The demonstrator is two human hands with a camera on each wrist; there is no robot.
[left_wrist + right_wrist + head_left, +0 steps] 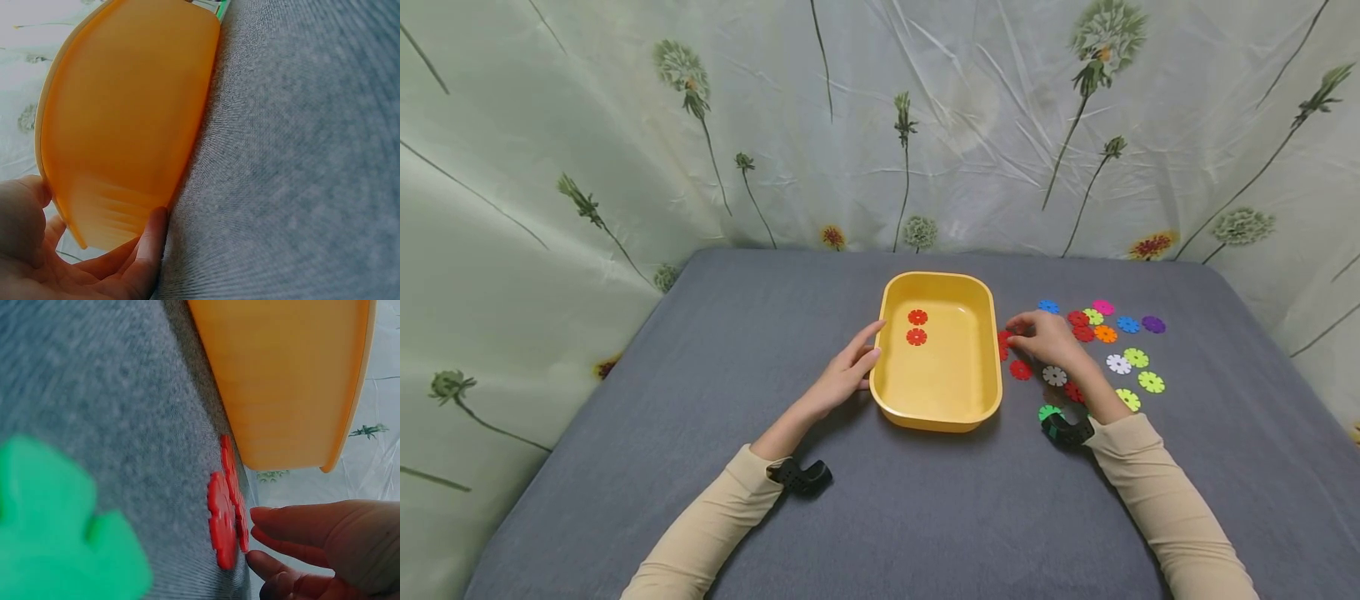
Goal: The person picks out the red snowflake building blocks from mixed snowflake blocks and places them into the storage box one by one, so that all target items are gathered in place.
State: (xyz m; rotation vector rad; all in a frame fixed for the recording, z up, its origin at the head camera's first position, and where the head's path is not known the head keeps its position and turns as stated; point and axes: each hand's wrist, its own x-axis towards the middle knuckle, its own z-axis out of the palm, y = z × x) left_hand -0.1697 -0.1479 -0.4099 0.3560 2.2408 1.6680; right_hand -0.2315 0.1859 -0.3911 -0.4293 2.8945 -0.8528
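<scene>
A yellow plastic basin [936, 392] stands on the table with two red notched discs [917, 337] inside. At its left side my left hand [842, 375] grips the wall; in the left wrist view the thumb [39, 189] lies at the rim and other fingers reach the outer wall low down. My right hand [1048, 340] is just right of the basin, fingertips at a red notched disc [1004, 337] on the table. In the right wrist view thumb and fingers stand apart beside the red discs [222, 522]; whether they touch one is unclear.
Loose notched discs lie right of the basin, among them a blue disc [1127, 325], a purple disc [1153, 325], a white disc [1118, 364] and a yellow-green disc [1151, 382]. A green disc [56, 525] is near the right wrist. A floral curtain [850, 125] hangs behind the grey table [880, 517].
</scene>
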